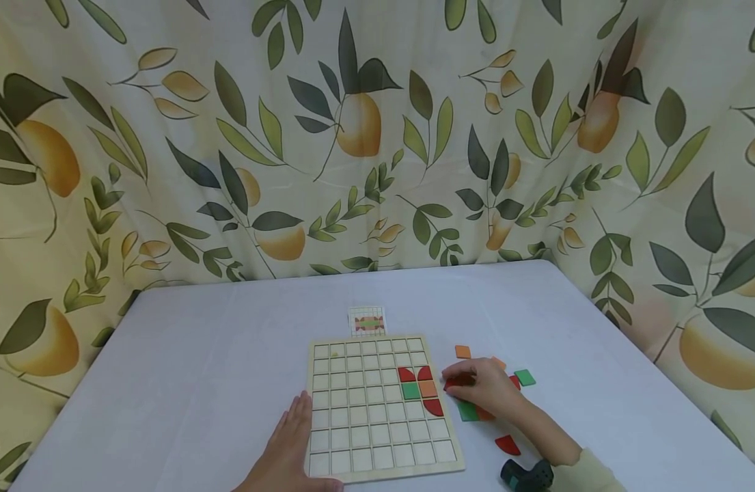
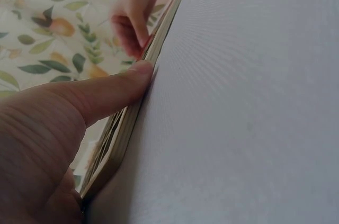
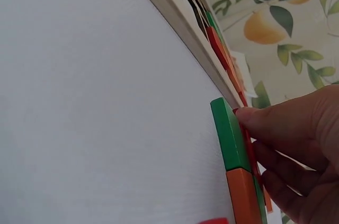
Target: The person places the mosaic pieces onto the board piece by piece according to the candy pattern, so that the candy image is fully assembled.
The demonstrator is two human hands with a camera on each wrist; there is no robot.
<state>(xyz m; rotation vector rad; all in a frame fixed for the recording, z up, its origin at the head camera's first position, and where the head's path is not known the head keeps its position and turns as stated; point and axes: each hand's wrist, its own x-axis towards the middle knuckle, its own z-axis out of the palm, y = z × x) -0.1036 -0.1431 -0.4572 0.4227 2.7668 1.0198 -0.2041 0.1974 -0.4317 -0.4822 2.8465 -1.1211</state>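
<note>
A wooden grid board [image 1: 386,471] lies on the table, with red quarter-round pieces [image 1: 433,408], a green square [image 1: 410,391] and an orange square [image 1: 428,389] in cells near its right side. My left hand [image 1: 283,447] rests at the board's near left corner, fingers straight along the left edge, thumb [image 2: 119,89] against the near edge. Just right of the board, my right hand [image 1: 484,386] pinches a red piece [image 3: 249,144], mostly hidden by the fingers. Beside it in the right wrist view are a green block [image 3: 230,136] and an orange block [image 3: 244,197].
A small pattern card [image 1: 367,321] lies behind the board. Loose pieces spread to the right include an orange square [image 1: 462,352], a green square [image 1: 525,377] and a red quarter-round piece [image 1: 508,445]. A patterned curtain [image 1: 365,205] hangs behind the white table [image 1: 217,383].
</note>
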